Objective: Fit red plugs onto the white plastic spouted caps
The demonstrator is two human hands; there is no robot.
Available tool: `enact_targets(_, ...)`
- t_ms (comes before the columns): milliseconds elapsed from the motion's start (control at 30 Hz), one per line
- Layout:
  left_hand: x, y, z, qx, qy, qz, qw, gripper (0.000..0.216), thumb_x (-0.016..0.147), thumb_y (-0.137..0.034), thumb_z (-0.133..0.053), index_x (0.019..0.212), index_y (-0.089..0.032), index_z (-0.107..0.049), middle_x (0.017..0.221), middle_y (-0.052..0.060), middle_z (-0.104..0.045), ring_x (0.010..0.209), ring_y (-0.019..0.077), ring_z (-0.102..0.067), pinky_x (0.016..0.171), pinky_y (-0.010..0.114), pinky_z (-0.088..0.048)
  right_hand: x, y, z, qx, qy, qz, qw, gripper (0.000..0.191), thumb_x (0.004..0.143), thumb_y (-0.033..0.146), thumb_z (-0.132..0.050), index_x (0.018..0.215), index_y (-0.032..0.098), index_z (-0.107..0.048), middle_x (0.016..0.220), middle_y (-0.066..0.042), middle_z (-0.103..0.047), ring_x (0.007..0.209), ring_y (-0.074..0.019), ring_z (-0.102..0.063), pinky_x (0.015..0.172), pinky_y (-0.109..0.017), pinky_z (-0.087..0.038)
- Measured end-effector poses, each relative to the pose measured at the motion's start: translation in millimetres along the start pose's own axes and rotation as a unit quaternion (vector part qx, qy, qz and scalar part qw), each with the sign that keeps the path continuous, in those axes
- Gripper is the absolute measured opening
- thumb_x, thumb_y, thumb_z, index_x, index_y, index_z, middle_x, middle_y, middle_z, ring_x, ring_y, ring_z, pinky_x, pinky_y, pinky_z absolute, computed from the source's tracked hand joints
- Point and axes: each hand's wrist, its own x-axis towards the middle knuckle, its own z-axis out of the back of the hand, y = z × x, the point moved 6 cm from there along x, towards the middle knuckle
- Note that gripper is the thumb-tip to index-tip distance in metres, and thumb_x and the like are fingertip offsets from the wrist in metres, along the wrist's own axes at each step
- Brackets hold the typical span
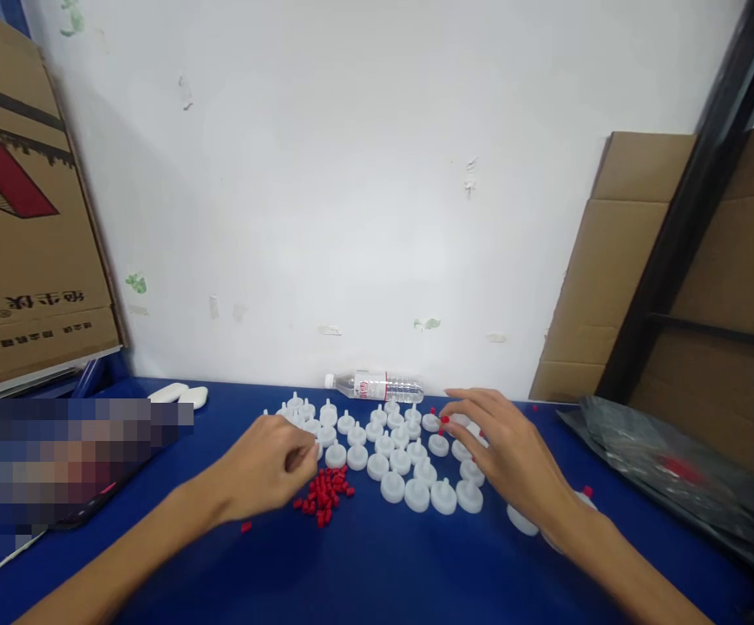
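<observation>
My right hand (503,447) reaches in from the right, its thumb and fingertips pinched at a small red cap (444,421). The cap sits at the spout of a white nozzle lid (438,445). On the other side my left hand (269,460) is closed, fingers curled inward; what is in it, if anything, is hidden. Just beside it lies a pile of red caps (324,493), with one stray red cap (246,526) nearer to me. Several white nozzle lids (442,496) stand spout up between and behind my hands. Some lids near my right hand carry red caps.
Behind the lids a clear plastic bottle (373,385) lies along the wall. To the left are a blurred-out device (77,469), white objects (193,398) and a printed cardboard box (31,260). Grey plastic bags (682,486) and flattened cardboard (604,260) occupy the right.
</observation>
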Motion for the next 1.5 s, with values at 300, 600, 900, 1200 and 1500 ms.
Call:
enact_targets(300,-43,50,4,-0.109,0.432,0.196,0.873,0.039,0.081,-0.044,-0.066,0.052,-0.018,-0.063,0.044,-0.001,-0.048,0.032,0.0094,-0.037,0.037,0.021,-0.032,-4,-19,-21,-0.023,0.132,-0.111,0.985,0.018,0.096,0.037,-0.063,0.089,0.022,-0.071,0.079,-0.005,-0.066,0.083,-0.026,-0.06,0.078,-0.043,-0.047)
enact_targets(600,-39,40,-9,-0.144,0.416,0.148,0.885,0.042,0.086,-0.041,-0.058,0.05,-0.018,-0.056,0.042,-0.002,-0.046,0.029,0.0088,-0.034,0.036,0.02,-0.029,-8,-17,-30,-0.022,0.185,-0.093,0.978,0.027,0.096,0.037,-0.058,0.08,0.021,-0.073,0.073,-0.004,-0.07,0.077,-0.024,-0.062,0.072,-0.038,-0.045)
enact_targets(900,-23,20,1,-0.174,0.33,0.078,0.925,0.029,0.082,-0.024,-0.048,0.062,-0.018,-0.068,0.048,-0.004,-0.043,0.042,0.0113,-0.036,0.046,0.023,-0.029,-10,-16,-31,-0.002,0.203,-0.068,0.977,0.022,0.097,0.032,-0.059,0.084,0.024,-0.075,0.076,-0.002,-0.073,0.081,-0.0229,-0.066,0.079,-0.037,-0.047)
enact_targets(1200,-1,3,-3,-0.115,0.078,0.01,0.99,0.031,0.093,-0.019,-0.035,0.065,-0.019,-0.049,0.064,-0.003,-0.051,0.058,0.0126,-0.044,0.056,0.024,-0.032,-3,-19,-12,0.011,0.181,-0.132,0.975,0.028,0.101,0.042,-0.051,0.096,0.026,-0.074,0.073,0.0,-0.073,0.067,-0.0193,-0.067,0.061,-0.029,-0.044)
enact_targets(1500,-7,-25,-23,-0.073,-0.021,-0.106,0.991,0.027,0.095,-0.018,-0.035,0.071,-0.02,-0.047,0.066,-0.002,-0.055,0.057,0.013,-0.048,0.061,0.027,-0.035,-20,-21,-13,0.026,0.332,-0.141,0.932,0.011,0.089,0.039,-0.068,0.09,0.034,-0.077,0.077,0.002,-0.076,0.065,-0.02,-0.07,0.054,-0.026,-0.038)
